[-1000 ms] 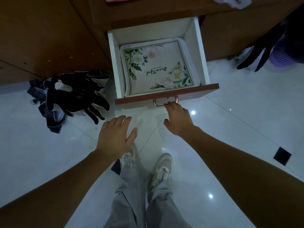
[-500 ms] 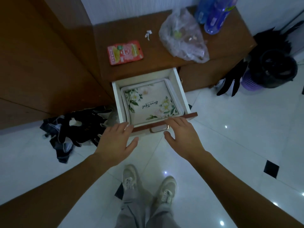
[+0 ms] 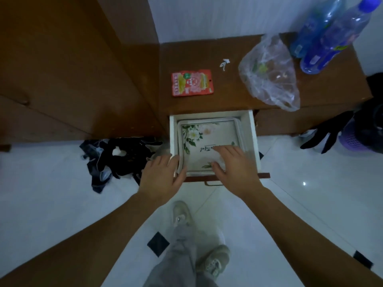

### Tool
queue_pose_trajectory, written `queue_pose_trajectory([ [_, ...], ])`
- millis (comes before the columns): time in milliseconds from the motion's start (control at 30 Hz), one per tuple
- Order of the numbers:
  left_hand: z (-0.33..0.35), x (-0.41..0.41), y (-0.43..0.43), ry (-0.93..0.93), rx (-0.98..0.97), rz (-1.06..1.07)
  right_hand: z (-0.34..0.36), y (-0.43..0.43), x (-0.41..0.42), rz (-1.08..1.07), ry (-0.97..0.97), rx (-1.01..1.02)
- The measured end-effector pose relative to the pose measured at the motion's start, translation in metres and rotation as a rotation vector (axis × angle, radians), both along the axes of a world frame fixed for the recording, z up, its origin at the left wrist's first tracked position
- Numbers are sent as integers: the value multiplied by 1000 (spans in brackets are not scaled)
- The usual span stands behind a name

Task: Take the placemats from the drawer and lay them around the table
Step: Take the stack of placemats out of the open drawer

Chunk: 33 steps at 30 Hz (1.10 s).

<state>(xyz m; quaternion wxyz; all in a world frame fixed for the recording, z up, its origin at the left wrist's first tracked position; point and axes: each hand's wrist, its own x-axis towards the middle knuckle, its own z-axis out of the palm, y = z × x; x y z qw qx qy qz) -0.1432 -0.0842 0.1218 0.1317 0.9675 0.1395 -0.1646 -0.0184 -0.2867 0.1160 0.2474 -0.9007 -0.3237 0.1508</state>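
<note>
White tiled floor (image 3: 310,204) under a brown wooden surface (image 3: 228,96), set against a pale wall (image 3: 207,17). Below the surface's near edge, pulled out toward the near side: a white drawer (image 3: 255,141) with a metal handle (image 3: 213,183) on its brown front. Inside the drawer, lying flat and filling most of it: a stack of placemats (image 3: 209,135), the top one white with a green floral border and dark script.

Right hand (image 3: 234,166) laid flat on the near right part of the top placemat, fingers straight and slightly spread, gripping nothing. Left hand (image 3: 161,177) at the drawer's near left corner, fingers relaxed and extended over the left wall, thumb apart, gripping nothing; contact with the drawer not determinable.

On the surface: a red packet (image 3: 192,82) at left, a small white scrap (image 3: 224,64), a crumpled clear plastic bag (image 3: 269,75) further right, two blue bottles (image 3: 323,38) at the far right. On the floor left of the drawer: a heap of dark clothing (image 3: 116,158). At right, beside a purple basket (image 3: 352,139): a black glove (image 3: 325,137).
</note>
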Motion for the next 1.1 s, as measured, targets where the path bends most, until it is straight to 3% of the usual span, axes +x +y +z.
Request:
queue_pose_trajectory([
  [300, -74, 20, 55, 71, -43, 130, -69, 77, 55, 113, 71, -118],
  [533, -97, 25, 48, 73, -69, 272, -111, 111, 90, 195, 164, -59],
  [800, -129, 11, 0, 60, -82, 508, -176, 121, 111, 579, 291, -95],
  [1100, -150, -26, -63, -36, -90, 873, -214, 126, 63, 969, 408, -37],
])
